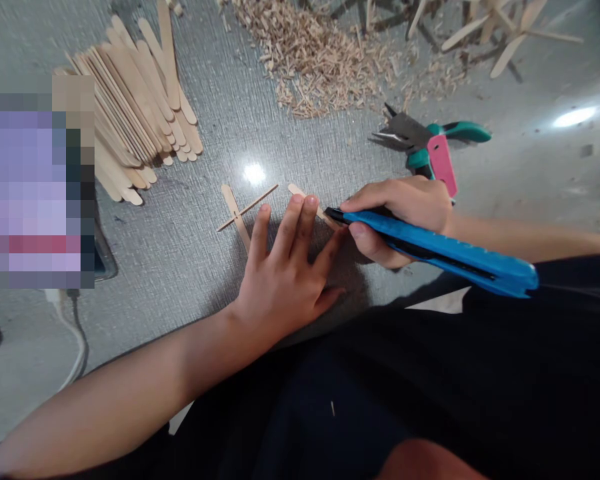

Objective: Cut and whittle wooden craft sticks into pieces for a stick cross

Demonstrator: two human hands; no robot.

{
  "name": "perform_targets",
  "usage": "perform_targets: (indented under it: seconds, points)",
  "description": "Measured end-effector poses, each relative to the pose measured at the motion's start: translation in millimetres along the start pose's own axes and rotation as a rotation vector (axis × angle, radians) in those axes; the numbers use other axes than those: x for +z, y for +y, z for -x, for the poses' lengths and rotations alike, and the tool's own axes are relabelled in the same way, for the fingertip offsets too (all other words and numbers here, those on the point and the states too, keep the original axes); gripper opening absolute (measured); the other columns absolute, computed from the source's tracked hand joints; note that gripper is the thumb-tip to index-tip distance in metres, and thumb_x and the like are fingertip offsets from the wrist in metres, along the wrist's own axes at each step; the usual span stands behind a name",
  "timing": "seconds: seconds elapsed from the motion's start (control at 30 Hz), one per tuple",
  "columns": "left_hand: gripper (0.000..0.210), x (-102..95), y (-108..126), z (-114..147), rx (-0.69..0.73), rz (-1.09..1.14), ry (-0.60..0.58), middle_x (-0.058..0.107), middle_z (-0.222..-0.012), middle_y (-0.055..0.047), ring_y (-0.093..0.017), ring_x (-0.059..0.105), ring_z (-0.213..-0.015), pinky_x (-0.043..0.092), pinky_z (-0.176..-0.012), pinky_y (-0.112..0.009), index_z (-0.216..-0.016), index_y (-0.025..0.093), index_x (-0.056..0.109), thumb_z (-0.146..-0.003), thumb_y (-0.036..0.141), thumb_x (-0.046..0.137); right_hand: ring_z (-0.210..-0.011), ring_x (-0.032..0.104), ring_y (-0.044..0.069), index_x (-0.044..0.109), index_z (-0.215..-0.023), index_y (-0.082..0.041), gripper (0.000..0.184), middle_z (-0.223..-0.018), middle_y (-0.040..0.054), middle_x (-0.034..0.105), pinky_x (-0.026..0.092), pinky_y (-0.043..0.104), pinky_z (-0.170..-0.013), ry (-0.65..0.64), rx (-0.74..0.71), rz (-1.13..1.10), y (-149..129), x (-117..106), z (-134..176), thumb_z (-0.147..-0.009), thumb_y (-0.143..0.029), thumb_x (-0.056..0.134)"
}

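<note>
My right hand (pixel 405 213) is closed round a blue utility knife (pixel 445 247). Its black tip touches, or lies just over, a wooden craft stick (pixel 300 192) on the grey table. Fingers spread, my left hand (pixel 285 267) lies flat with its fingertips pressing that stick down; part of the stick is hidden under them. Just left of these fingers, two crossed sticks (pixel 236 215) lie on the table: a flat one and a thin one seen edge-on. The lower end of the flat one runs toward my left hand.
Many loose craft sticks (pixel 135 107) are heaped at upper left, near a pixelated area and a white cable (pixel 75 333). Wood chips (pixel 320 67) are piled at the top. Green-handled pliers (pixel 430 140) lie beyond my right hand. Assembled stick crosses (pixel 510 33) stand at upper right.
</note>
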State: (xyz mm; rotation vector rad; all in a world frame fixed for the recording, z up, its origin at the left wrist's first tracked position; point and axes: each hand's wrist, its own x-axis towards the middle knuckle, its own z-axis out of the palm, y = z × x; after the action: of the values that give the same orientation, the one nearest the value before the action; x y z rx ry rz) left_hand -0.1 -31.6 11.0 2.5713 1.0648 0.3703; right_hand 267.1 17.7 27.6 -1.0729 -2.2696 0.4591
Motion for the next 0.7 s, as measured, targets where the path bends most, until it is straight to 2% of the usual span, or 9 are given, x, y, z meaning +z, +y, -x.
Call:
perform_targets:
  seconds: [0.13, 0.3, 0.4, 0.53, 0.63, 0.7]
  points:
    - [0.097, -0.8, 0, 0, -0.01, 0.013, -0.027, 0.041, -0.193, -0.028, -0.053, 0.042, -0.18, 0.026, -0.147, -0.078, -0.181, 0.026, 0.055, -0.1, 0.068, 0.086, -0.069, 0.085, 0.028, 0.072, -0.121, -0.033, 0.02, -0.087, -0.001, 0.086, 0.069, 0.044, -0.062, -0.094, 0.093, -0.002, -4, -2, -1, -0.103, -0.029, 0.067]
    - [0.095, -1.6, 0, -1, -0.013, 0.007, -0.024, 0.042, -0.193, -0.029, -0.054, 0.043, -0.18, 0.026, -0.146, -0.078, -0.18, 0.026, 0.056, -0.1, 0.068, 0.087, -0.073, 0.085, 0.028, 0.073, -0.121, -0.031, 0.02, -0.087, -0.0002, 0.085, 0.07, 0.044, -0.065, -0.099, 0.085, -0.057, -7, -5, -3, -0.103, -0.025, 0.068]
    - [0.094, -2.1, 1, -1, 0.003, -0.012, -0.006, 0.043, -0.191, -0.032, -0.054, 0.046, -0.178, 0.029, -0.145, -0.078, -0.179, 0.023, 0.057, -0.102, 0.069, 0.085, -0.071, 0.085, 0.029, 0.073, -0.121, -0.031, 0.02, -0.088, 0.0007, 0.086, 0.071, 0.045, -0.066, -0.124, 0.119, -0.04, -7, -5, -3, -0.102, -0.028, 0.07]
    - [0.098, -1.9, 0, -1, 0.003, -0.006, -0.014, 0.041, -0.193, -0.03, -0.054, 0.045, -0.179, 0.027, -0.147, -0.077, -0.182, 0.024, 0.053, -0.101, 0.069, 0.086, -0.072, 0.085, 0.029, 0.072, -0.122, -0.031, 0.02, -0.09, 0.0017, 0.087, 0.071, 0.044, -0.067, -0.154, 0.154, -0.012, -6, -4, -2, -0.103, -0.032, 0.068]
    - [0.101, -1.7, 0, 0, 0.002, -0.003, -0.007, 0.042, -0.192, -0.03, -0.054, 0.045, -0.178, 0.026, -0.147, -0.077, -0.182, 0.024, 0.052, -0.099, 0.069, 0.088, -0.071, 0.085, 0.026, 0.07, -0.123, -0.031, 0.018, -0.089, 0.0004, 0.086, 0.069, 0.041, -0.064, -0.108, 0.077, -0.04, -1, -2, -1, -0.105, -0.03, 0.067]
    - [0.101, -1.7, 0, 0, 0.0, 0.004, -0.006, 0.042, -0.192, -0.03, -0.054, 0.045, -0.179, 0.027, -0.147, -0.077, -0.183, 0.024, 0.051, -0.1, 0.068, 0.088, -0.07, 0.085, 0.025, 0.069, -0.127, -0.031, 0.019, -0.088, -0.0004, 0.084, 0.067, 0.039, -0.06, -0.062, -0.019, -0.104, 4, 1, -1, -0.109, -0.038, 0.07]
